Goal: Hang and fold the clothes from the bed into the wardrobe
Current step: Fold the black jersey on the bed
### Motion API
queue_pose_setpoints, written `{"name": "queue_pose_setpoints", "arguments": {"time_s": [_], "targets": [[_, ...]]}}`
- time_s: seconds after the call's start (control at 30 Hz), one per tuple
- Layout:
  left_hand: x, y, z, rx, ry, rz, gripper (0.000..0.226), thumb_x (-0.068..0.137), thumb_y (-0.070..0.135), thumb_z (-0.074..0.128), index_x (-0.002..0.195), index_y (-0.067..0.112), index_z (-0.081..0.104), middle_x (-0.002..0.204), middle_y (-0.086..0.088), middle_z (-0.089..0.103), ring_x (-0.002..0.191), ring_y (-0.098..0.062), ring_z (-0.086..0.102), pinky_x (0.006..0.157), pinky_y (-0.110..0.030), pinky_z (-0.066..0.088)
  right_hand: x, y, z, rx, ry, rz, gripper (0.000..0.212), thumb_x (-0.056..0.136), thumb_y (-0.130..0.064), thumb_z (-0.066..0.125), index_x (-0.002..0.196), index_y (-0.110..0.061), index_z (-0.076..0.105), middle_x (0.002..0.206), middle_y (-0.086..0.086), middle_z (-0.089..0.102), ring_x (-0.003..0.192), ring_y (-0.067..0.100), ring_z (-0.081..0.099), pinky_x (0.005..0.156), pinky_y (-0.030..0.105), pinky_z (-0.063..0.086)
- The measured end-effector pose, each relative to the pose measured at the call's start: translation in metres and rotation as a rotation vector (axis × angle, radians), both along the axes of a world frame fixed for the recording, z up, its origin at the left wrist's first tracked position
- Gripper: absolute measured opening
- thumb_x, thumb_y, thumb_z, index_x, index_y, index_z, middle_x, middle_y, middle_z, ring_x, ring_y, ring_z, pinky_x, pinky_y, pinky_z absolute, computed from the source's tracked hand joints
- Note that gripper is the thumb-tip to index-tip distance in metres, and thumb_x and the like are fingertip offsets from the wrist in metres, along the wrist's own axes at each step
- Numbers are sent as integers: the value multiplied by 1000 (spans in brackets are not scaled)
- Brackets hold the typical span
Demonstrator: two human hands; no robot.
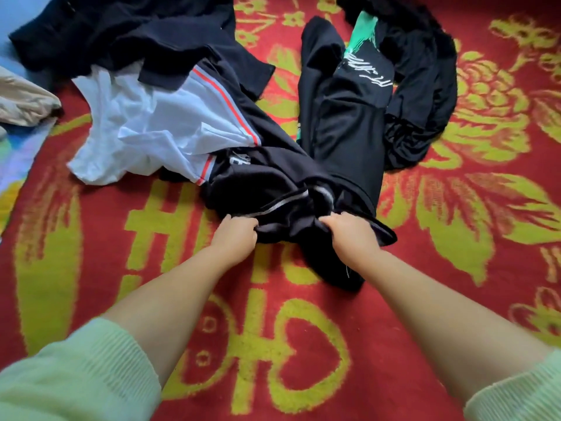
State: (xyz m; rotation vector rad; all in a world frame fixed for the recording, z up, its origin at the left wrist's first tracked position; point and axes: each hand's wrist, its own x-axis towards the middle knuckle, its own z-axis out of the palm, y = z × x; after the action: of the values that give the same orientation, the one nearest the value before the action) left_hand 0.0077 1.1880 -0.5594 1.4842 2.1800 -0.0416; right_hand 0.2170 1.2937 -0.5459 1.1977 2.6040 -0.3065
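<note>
A black garment with a thin grey stripe [267,192] lies bunched on the red and yellow bed cover [303,344]. My left hand [235,235] grips its near edge on the left, fingers curled into the cloth. My right hand [352,230] grips the same garment on the right. A white and black shirt with orange-red stripes [158,129] lies behind it to the left. A long black piece with white script and a green patch [346,110] stretches away at centre right.
More dark clothes [121,28] are heaped at the back left. A crumpled black cloth [425,95] lies at the back right. A beige item [24,101] and a pale blue sheet sit at the left edge. The wardrobe is out of view.
</note>
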Motion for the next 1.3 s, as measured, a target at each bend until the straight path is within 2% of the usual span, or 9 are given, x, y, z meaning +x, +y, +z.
{"name": "queue_pose_setpoints", "arguments": {"time_s": [0.07, 0.33, 0.47, 0.6, 0.73, 0.9, 1.07, 1.2, 1.3], "targets": [[3, -19, 8, -55, -114, 45, 21, 93, 17, 42, 105, 10, 58, 108, -17, 63, 100, -35, 57, 78, -34, 41, 4, -25, 7, -90, -46, 99, 33, 89, -12, 44, 115, -25, 58, 114, 3, 64, 109, 27, 57, 90, 35, 40], [34, -166, 43, -338, -114, -107, 28, 98, 35, 37, 101, 16, 57, 116, -11, 64, 108, -30, 58, 79, -35, 43, 40, -141, 37, -614, -248, 111, 39, 89, -7, 41, 124, -19, 54, 124, 11, 60, 113, 30, 55, 83, 32, 42], [42, -222, 77, -386, -207, -35, 37, 93, 57, 39, 90, 24, 56, 94, -1, 65, 96, -23, 60, 68, -30, 38, 81, -173, 49, -693, -119, -3, 21, 94, -12, 40, 113, -9, 49, 117, 19, 62, 105, 36, 57, 75, 35, 38], [36, -243, 126, -481, -293, 20, 65, 81, 70, 50, 122, 21, 57, 122, 4, 61, 113, -16, 55, 89, -27, 41, 115, -152, 94, -617, 122, -225, 14, 91, -13, 51, 103, -9, 56, 102, 11, 66, 94, 22, 60, 74, 30, 36], [32, -237, 177, -436, -353, 34, 31, 79, 44, 62, 65, 21, 47, 61, 6, 46, 58, -13, 44, 56, -30, 29, 126, -112, 160, -615, 177, -207, 15, 83, -30, 69, 93, -21, 62, 85, -6, 68, 79, 8, 62, 70, 22, 46], [40, -209, 245, -209, -384, 182, 17, 77, 23, 60, 66, 18, 47, 51, 6, 43, 44, -13, 38, 48, -25, 29, 123, -88, 228, -391, -191, 157, 19, 82, -27, 57, 100, -29, 62, 97, -5, 68, 90, 19, 62, 77, 34, 50], [73, -215, 249, -549, -250, -72, 12, 63, 27, 54, 58, 18, 49, 56, -1, 53, 52, -20, 50, 52, -33, 41, 141, -118, 233, -393, -555, 302, 31, 83, -15, 42, 104, -18, 65, 89, 2, 62, 77, 23, 53, 66, 30, 42], [88, -233, 222, -733, -261, -97, 5, 69, 23, 56, 67, 18, 56, 70, -8, 63, 63, -23, 57, 60, -34, 50, 144, -152, 208, -525, -661, 396, 30, 86, -17, 52, 113, -11, 62, 105, 11, 64, 81, 22, 52, 72, 31, 42], [91, -248, 200, -848, -279, -149, 23, 80, 39, 62, 87, 17, 63, 79, 0, 60, 76, -20, 55, 65, -29, 46, 133, -158, 192, -624, -646, 326, 43, 87, -24, 57, 129, -17, 54, 113, 9, 63, 96, 26, 60, 76, 29, 44]]}}
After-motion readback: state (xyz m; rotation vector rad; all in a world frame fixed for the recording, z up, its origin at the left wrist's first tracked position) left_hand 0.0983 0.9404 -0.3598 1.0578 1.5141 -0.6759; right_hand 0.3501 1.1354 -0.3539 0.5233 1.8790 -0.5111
